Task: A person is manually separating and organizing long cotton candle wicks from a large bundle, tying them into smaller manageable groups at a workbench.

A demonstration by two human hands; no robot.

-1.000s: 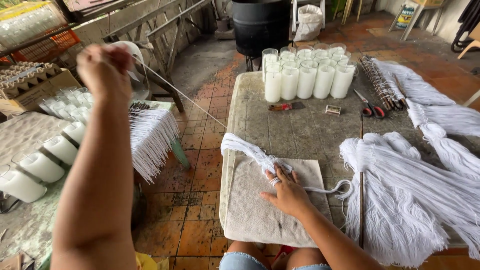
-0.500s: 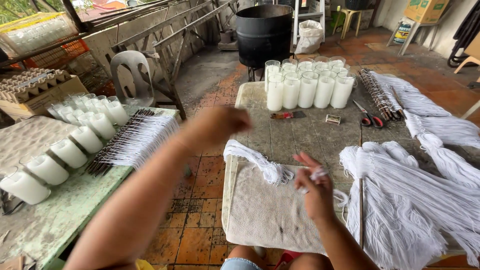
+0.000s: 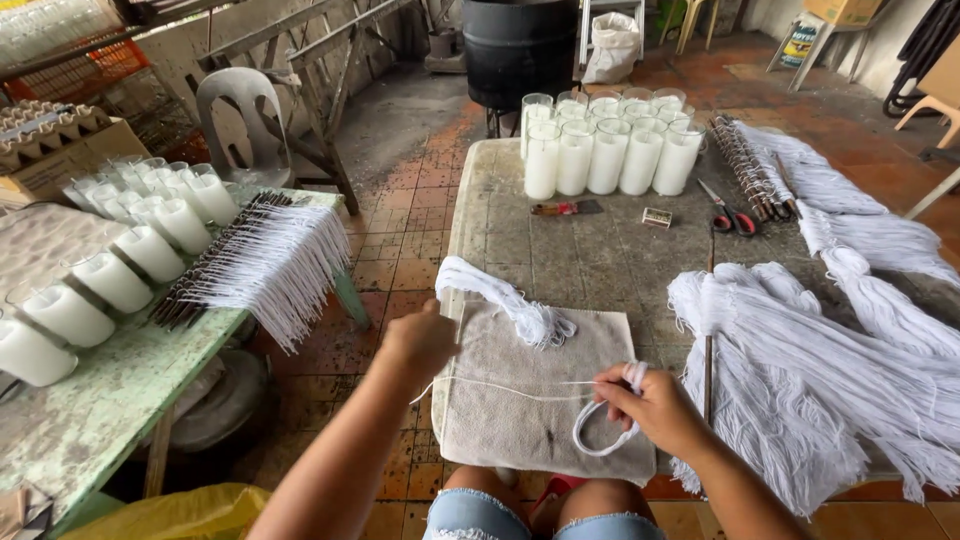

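Head view, inspection of the work in hand. I hold a single length of white string [image 3: 520, 388] stretched level between my two hands, low over the grey towel [image 3: 500, 420] that covers the near edge of the surface [image 3: 600, 250]. My left hand [image 3: 420, 340] is closed, pinching one end at the towel's left border. My right hand [image 3: 650, 405] is closed on the other end, with turns wound about a finger and a slack loop hanging below the knuckles.

Findings on handling, by judgement: the string is very light, soft and limp. It keeps no shape of its own and stays straight only under pull from both ends. It looks matte, not slippery, so a fingertip pinch should hold it. It may tangle or fray if dragged across the towel's pile. Best hold is at the ends, with spare length wrapped round a finger.

Adjacent items: a loose bundle of cut strings [image 3: 510, 300] lies on the towel's far edge, just beyond the taut length. A large mass of white strands [image 3: 800, 380] lies to my right. Glass candles [image 3: 610, 150] stand at the far end, well apart, with red-handled scissors [image 3: 725, 212] near them.
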